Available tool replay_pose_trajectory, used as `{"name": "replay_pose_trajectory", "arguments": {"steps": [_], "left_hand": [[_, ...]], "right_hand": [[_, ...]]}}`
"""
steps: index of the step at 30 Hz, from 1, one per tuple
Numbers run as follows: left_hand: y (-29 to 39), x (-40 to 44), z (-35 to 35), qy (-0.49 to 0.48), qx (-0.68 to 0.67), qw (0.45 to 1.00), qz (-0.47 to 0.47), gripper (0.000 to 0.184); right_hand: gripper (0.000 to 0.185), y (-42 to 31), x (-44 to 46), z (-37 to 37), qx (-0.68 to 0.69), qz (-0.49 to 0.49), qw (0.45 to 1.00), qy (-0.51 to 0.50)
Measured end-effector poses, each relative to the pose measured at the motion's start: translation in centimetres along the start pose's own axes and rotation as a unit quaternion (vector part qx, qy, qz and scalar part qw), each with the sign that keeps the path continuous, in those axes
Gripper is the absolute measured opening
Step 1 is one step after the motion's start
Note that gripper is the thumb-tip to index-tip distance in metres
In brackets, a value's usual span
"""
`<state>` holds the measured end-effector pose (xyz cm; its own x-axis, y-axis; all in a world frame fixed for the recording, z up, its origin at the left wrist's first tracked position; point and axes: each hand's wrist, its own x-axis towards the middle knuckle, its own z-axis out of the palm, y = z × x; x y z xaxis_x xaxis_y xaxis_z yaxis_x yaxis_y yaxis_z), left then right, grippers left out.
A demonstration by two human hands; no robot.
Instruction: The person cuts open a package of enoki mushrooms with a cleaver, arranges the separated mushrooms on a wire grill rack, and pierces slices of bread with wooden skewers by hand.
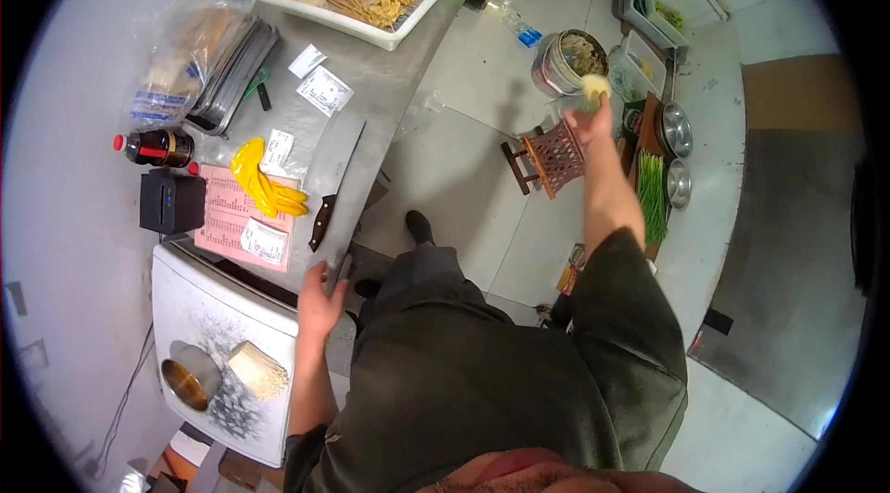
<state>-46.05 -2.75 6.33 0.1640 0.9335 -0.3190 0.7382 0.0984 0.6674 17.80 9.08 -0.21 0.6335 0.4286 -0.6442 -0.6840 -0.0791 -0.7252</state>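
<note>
My right hand (593, 120) is stretched out to the far right, its fingers closed round a pale yellowish lump (596, 86) whose exact kind I cannot make out. The lump is at the near edge of a round bucket (554, 66) with scraps inside. By the near corner of the metal table (380, 76), my left hand (320, 296) has its fingers apart and holds nothing. Close to it on the table lies a cleaver (338, 159), its dark handle pointing toward me. A bundle of enoki mushrooms (255, 371) rests on the white surface at lower left.
Yellow gloves (263, 179), receipts and a pink sheet (222, 229) lie on the table. Farther back is a white tray (380, 34) of skewers. A brown stool (549, 159) stands on the floor, with green stalks (652, 196) and metal bowls (677, 129) beyond. A pot (193, 372) is at lower left.
</note>
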Motion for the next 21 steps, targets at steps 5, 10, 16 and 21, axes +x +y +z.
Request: {"name": "replay_pose_trajectory", "arguments": {"steps": [5,10,16,21], "left_hand": [[-3.2,-2.3,-3.0,0.137,-0.021,0.99,-0.037,0.033],[-9.6,-11.8,-10.0,0.407,-0.077,0.877,-0.243,0.026],[-19.6,-21.0,-14.4,0.466,-0.143,0.801,-0.348,0.031],[-26.1,-20.1,-14.7,0.162,-0.121,0.899,-0.388,0.048]], "right_hand": [[0.054,1.9,1.8,3.8,-0.392,-0.024,0.918,-0.052],[0.033,19.9,-8.3,10.9,-0.419,0.054,0.842,-0.335],[0.031,35.9,-37.8,14.0,-0.469,0.178,0.664,-0.554],[0.067,48.7,-50.8,13.4,-0.574,0.124,0.52,-0.621]]}}
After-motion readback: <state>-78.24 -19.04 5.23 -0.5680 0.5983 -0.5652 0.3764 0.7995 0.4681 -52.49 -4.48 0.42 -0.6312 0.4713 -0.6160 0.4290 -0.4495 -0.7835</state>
